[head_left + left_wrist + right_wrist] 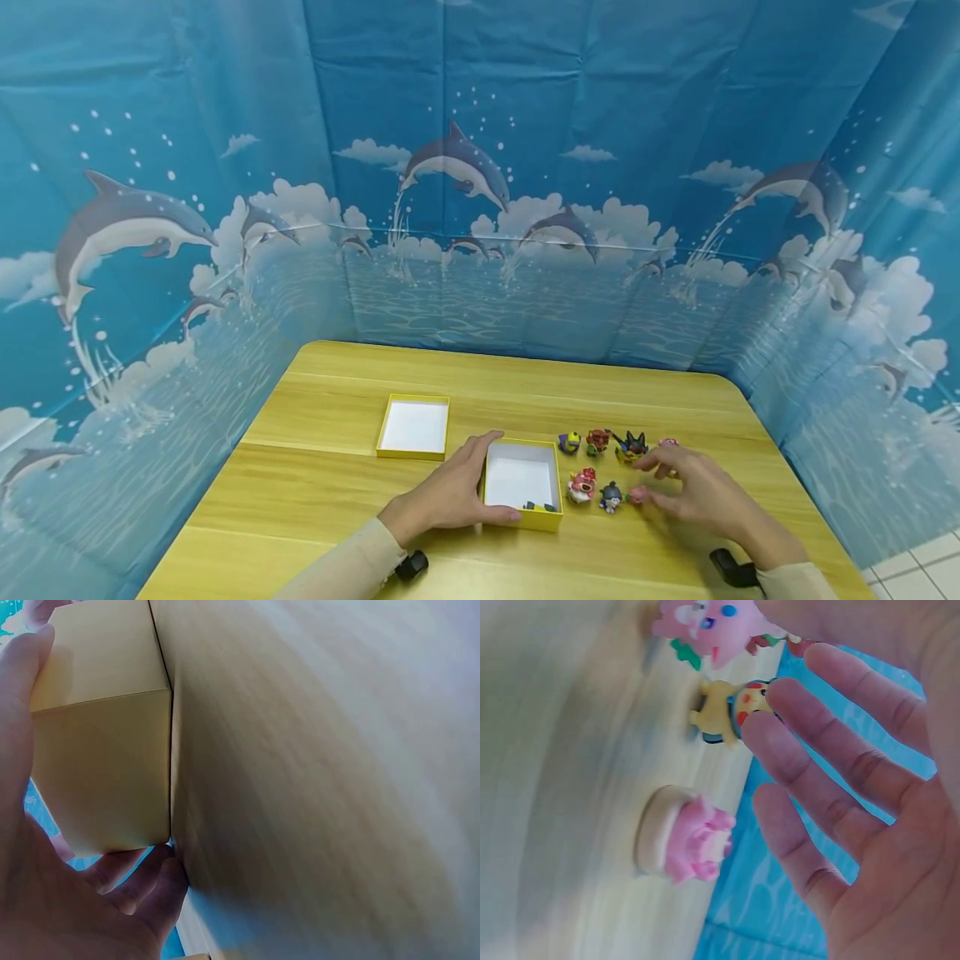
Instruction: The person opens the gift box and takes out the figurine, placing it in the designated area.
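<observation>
My left hand [450, 492] grips the left side of an open yellow box [540, 522], thumb at the front and fingers at the back. In the left wrist view the box's plain outer sides [105, 769] show between thumb and fingers. Inside its white interior lies a small dark green and yellow piece [538, 507]. My right hand [701, 492] is at a pink figurine [638, 495], its fingers spread and loosely bent. In the right wrist view the thumb overlaps this pink figurine [705, 626]; whether it touches cannot be told.
Other figurines stand nearby: a pink one with a red top [582, 485], a grey one [611, 497], a purple-yellow one [569, 442], a brown-red one [597, 441], a black-eared one [633, 446], and another pink one [667, 442]. A white-lined yellow lid or tray [415, 425] lies behind left.
</observation>
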{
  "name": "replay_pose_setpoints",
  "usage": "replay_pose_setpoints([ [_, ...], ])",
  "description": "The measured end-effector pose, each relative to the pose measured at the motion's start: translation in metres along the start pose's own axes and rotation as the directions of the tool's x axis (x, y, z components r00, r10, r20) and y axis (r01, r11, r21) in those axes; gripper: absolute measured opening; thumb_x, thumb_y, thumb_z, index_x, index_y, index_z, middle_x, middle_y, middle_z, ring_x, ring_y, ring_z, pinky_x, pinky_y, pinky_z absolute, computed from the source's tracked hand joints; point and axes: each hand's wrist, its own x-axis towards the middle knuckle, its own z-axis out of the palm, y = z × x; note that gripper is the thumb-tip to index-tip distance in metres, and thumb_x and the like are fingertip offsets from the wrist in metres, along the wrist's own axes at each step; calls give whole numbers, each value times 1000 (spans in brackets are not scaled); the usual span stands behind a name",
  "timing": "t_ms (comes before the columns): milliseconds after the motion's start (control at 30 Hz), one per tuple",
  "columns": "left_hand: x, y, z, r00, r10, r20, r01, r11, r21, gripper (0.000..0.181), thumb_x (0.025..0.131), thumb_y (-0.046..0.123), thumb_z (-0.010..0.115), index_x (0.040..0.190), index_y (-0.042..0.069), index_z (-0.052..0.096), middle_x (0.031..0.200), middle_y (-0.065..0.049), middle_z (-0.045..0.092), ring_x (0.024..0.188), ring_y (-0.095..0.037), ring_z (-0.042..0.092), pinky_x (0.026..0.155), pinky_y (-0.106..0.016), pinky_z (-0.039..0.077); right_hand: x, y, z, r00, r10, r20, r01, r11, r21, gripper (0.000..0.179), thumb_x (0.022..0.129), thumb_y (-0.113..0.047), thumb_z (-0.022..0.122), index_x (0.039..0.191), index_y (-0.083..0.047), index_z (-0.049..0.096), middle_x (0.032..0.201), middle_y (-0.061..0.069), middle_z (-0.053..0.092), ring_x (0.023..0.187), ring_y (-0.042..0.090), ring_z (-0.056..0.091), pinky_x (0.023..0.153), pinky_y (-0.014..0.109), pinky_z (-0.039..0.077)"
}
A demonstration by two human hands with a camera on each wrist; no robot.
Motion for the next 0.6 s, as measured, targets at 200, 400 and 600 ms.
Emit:
replay_pose_setpoints([
  [200, 0, 3, -1, 1000, -4, 10, 5, 1000, -20, 131, 90, 82, 88, 187, 24, 21, 179, -11, 47, 149, -26, 62, 121, -54, 59, 1, -7, -9, 1000, 9, 2, -9, 1000, -8, 40, 95, -41, 99, 127, -22, 84, 121, -5, 84, 100, 17, 78, 86, 42, 69],
  [400, 0, 2, 1, 1000, -9, 9, 10, 1000, -12, 132, 89, 83, 88, 187, 26, 21, 178, -12, 48, 147, -26, 64, 120, -54, 60, 6, -16, -18, 999, -46, -22, 46, 998, -35, 39, 94, -26, 100, 129, -26, 82, 123, -5, 84, 103, 13, 78, 86, 42, 70],
  [600, 0, 1, 2, 1000, -10, 5, 10, 999, -31, 131, 89, 83, 88, 187, 26, 21, 176, -12, 50, 144, -26, 65, 119, -54, 60, 18, -31, -23, 988, -142, -58, 136, 986, -94, 40, 93, -20, 101, 126, -30, 82, 119, -13, 80, 101, 3, 75, 78, 34, 65],
])
